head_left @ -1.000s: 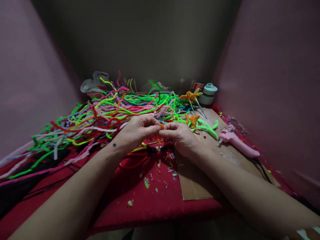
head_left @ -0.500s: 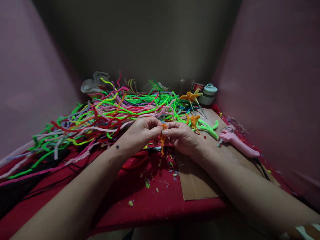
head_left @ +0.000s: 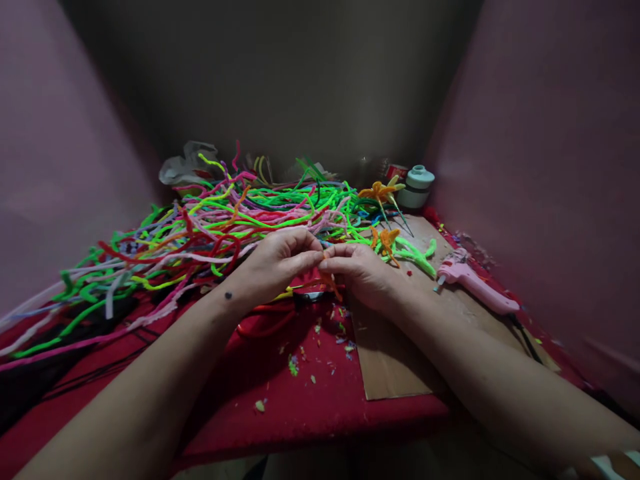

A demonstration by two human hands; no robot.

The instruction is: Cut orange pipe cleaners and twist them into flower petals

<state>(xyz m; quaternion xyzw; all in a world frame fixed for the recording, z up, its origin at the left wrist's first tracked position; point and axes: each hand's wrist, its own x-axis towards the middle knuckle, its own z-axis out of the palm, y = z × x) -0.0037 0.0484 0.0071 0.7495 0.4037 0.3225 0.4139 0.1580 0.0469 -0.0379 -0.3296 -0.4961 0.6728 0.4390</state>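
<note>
Fingertips of my left hand [head_left: 287, 260] and my right hand [head_left: 363, 270] meet in a pinch near the middle of the view. Between them is an orange pipe cleaner [head_left: 332, 285], mostly hidden, with its end hanging below my right fingers. Both hands are closed on it. Beneath them lie scissors [head_left: 270, 320] with red handles, partly covered by my left hand. Just right of my right hand rests an orange pipe-cleaner flower [head_left: 388, 241] beside bright green pieces [head_left: 417, 255].
A large heap of coloured pipe cleaners [head_left: 220, 220] spreads behind and left. At right, a pink glue gun [head_left: 475, 283] lies on a cardboard sheet [head_left: 395, 367]. Stemmed flowers [head_left: 383, 192] and a pale bottle [head_left: 417, 188] stand behind. Fuzz scraps dot the red cloth [head_left: 320, 420].
The orange pipe cleaner's hanging part has swung to the right and less of it shows between my fingers. My left hand has shifted slightly left; both hands keep their pinch.
</note>
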